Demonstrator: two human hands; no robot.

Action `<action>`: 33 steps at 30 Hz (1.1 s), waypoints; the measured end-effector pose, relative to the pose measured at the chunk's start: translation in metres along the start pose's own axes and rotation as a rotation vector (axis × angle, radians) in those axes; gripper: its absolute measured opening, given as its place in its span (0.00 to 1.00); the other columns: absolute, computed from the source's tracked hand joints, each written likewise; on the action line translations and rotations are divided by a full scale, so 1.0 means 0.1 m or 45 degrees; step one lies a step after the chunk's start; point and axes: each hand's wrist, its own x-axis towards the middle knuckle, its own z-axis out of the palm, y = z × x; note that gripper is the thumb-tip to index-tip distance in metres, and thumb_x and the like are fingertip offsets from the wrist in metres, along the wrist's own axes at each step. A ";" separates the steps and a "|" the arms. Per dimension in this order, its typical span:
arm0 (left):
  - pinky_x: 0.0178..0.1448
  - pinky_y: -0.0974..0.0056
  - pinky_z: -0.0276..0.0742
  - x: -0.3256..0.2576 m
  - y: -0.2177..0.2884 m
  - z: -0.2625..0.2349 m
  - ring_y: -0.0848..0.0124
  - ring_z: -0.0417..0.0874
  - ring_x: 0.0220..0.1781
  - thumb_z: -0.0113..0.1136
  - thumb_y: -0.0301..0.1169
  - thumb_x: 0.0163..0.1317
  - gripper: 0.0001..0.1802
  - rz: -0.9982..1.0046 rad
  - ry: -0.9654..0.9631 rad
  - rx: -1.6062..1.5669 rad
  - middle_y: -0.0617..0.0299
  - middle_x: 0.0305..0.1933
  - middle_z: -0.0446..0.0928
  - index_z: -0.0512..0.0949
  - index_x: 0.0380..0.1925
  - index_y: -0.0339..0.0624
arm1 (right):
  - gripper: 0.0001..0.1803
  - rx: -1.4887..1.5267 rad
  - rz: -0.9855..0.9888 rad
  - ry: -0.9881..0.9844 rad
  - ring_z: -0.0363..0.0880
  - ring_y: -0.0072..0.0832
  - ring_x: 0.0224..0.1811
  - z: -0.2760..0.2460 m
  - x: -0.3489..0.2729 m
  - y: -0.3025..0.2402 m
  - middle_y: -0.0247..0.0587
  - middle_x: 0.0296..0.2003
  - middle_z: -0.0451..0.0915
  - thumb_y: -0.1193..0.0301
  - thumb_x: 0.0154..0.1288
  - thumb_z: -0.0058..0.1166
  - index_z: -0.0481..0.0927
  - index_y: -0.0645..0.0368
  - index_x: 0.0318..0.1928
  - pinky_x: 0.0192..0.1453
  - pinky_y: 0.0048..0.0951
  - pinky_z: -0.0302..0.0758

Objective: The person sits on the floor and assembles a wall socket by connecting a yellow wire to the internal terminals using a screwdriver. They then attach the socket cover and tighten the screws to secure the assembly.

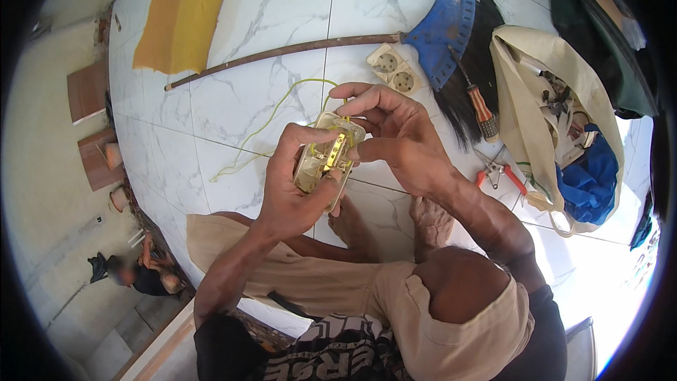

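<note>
White, grey-veined tile floor (155, 113) spreads under a person at handwork, its rough left edge bending in the fisheye view. A broom (441, 35) with a blue head lies across the far side, its brown handle bounding the work area. A cream canvas bag (522, 99) with gaping mouth marks the right limit, well apart from the hands. A yellow sheet (178, 26) lies at upper left, touching or nearly touching the handle's end; tile stretches between it and the left hand (293, 190), crossed only by wire. The left grip is clamped on an open housing (310, 169), held tilted above the floor near the bare feet. The right hand (395, 130) meets its far end, thumb and forefinger apart; whether that grip pinches anything cannot be told. A screwdriver (481, 109) and red-handled pliers (496, 173) lie beyond the right forearm. The housing is a shallow, cream shell with rounded corners, its inside facing up and metal parts showing. A double socket face (393, 70) lies near the broom head. Along the housing's middle runs a shiny yellow strip (335, 152) dotted with holes. Thin yellow-green wire (310, 80) loops leftward from the fingers.
</note>
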 end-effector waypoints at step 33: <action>0.20 0.66 0.83 -0.01 0.07 -0.21 0.63 0.87 0.28 0.52 0.18 0.65 0.23 -0.102 -0.168 -0.191 0.32 0.47 0.81 0.63 0.59 0.41 | 0.06 -1.184 -0.356 -0.418 0.78 0.42 0.39 -0.23 0.32 -0.33 0.48 0.36 0.78 0.76 0.71 0.60 0.77 0.63 0.43 0.45 0.41 0.74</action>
